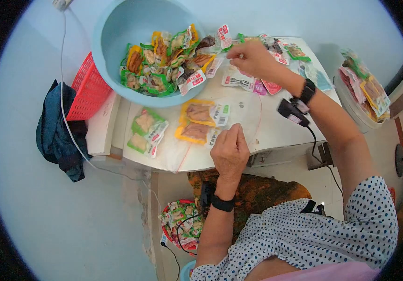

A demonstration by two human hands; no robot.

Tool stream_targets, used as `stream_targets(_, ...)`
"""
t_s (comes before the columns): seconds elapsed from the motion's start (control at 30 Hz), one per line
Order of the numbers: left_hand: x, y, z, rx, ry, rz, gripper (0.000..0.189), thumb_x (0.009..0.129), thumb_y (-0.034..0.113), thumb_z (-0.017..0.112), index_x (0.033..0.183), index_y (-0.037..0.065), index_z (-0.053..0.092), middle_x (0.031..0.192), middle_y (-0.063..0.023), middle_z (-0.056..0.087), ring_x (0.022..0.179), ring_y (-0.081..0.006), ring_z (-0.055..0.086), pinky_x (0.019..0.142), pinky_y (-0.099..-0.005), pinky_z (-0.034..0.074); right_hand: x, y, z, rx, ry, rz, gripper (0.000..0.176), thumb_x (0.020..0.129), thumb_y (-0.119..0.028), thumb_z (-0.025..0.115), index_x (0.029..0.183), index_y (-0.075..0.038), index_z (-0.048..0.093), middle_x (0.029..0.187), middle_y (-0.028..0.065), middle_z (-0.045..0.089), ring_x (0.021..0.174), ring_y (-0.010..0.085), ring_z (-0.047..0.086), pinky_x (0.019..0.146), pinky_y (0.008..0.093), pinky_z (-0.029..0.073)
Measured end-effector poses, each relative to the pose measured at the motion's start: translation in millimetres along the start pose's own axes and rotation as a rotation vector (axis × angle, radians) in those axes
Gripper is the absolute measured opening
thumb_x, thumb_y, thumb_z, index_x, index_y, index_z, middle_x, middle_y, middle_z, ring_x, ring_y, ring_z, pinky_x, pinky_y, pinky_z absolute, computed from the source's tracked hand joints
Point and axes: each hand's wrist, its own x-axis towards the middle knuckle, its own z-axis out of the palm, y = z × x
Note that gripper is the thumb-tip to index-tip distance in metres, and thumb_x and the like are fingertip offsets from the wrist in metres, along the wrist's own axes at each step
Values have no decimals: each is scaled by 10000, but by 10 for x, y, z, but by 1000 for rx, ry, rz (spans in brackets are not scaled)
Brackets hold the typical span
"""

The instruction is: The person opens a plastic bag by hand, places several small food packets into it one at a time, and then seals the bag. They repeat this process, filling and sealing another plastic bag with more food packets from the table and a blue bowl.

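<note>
My left hand [231,152] is closed in a pinch at the table's front edge, just right of two yellow-edged food packets [200,112]. What its fingers hold I cannot make out; clear plastic [246,110] with a thin red line lies beside it. Above the table my right hand [252,58] is loosely curled, thumb and fingers apart, with nothing visible in it. It is near the blue basin [105,70], where many sealed food packets [161,61] are heaped. Two green packets [146,129] lie on another clear bag [175,159] at the left.
More packets [276,51] lie along the back of the white table [295,122]. A red plastic basket [87,91] and dark cloth [56,131] are at left. Below stands a red basket of packets [183,220]. A white tub [360,100] is at right. Cables hang from both wrists.
</note>
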Motion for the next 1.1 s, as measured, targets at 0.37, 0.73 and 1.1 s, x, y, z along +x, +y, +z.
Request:
stream_targets(0.37,20,36,-6,36,-27,15,66,846,50,650,900,12,656,707,-129,612,621,-301,602,556,-379,483,471,145,741,-493,-2,-368,324,802,-50,607,1112,-114,680,1090,79,620,1047,283,594,807,394,533)
stream_targets(0.73,0,-3,9,35,-38,42,59,846,38,642,896,8,649,701,-132,599,612,-297,593,553,-373,474,555,209,735,-886,33,-455,214,780,-131,639,981,-130,713,966,25,626,988,220,582,824,337,506)
stream_targets(1.1,-21,-35,15,38,-42,56,70,844,29,646,906,0,657,744,-151,628,657,-313,620,585,-379,489,-187,-12,-313,-45,297,9,231,892,-225,626,873,-4,690,715,106,673,548,217,564,578,331,485)
